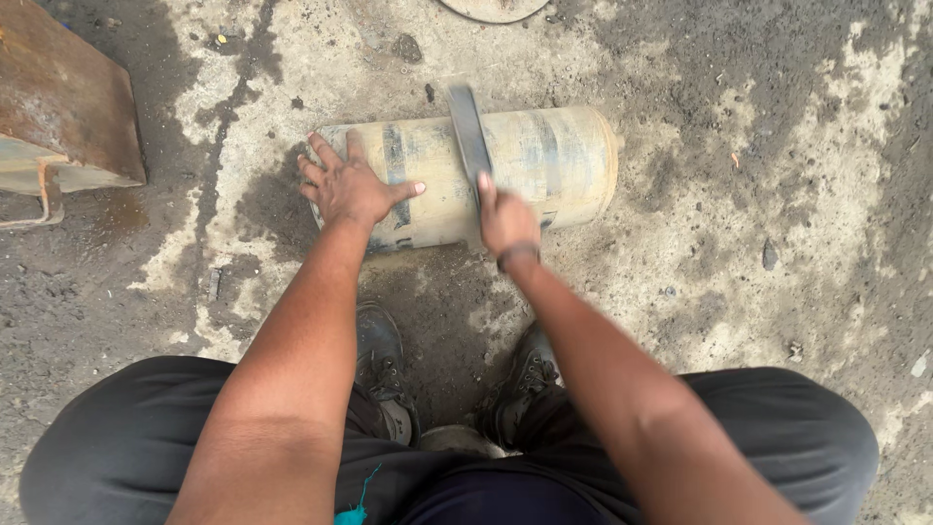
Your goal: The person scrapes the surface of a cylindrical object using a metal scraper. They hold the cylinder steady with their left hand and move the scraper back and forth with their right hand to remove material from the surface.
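Nearest to us, our knees [146, 437] in dark trousers fill the bottom edge, cut off by the frame, and both forearms reach out over them toward the cylinder [544, 160]. Between the knees we see two worn dark shoes [381, 365], partly hidden by our arms; a pale rounded thing between the shoes is mostly covered and we cannot tell what it is.

That cylinder, a dirty yellowish drum with dark bands, lies on its side on the stained concrete floor [777, 194], just beyond the shoes. Its left end is hidden under our left hand [350, 185], which lies flat on top of it with the fingers spread and released, gripping nothing. Our right hand [507, 222] sits at the cylinder's near side, toward its middle, fingers clenched around the lower end of a flat dark metal bar [468, 136]. The bar runs up across the cylinder's top and past its far edge; the gripped end is hidden in the fist and the bar is blurred, so we cannot make out its exact form. A dark band circles that wrist.

Left of the cylinder, well apart, a rusty metal box [63, 107] is cut off by the frame. Beyond the cylinder, a round pale object [491, 8] shows only its lower rim.
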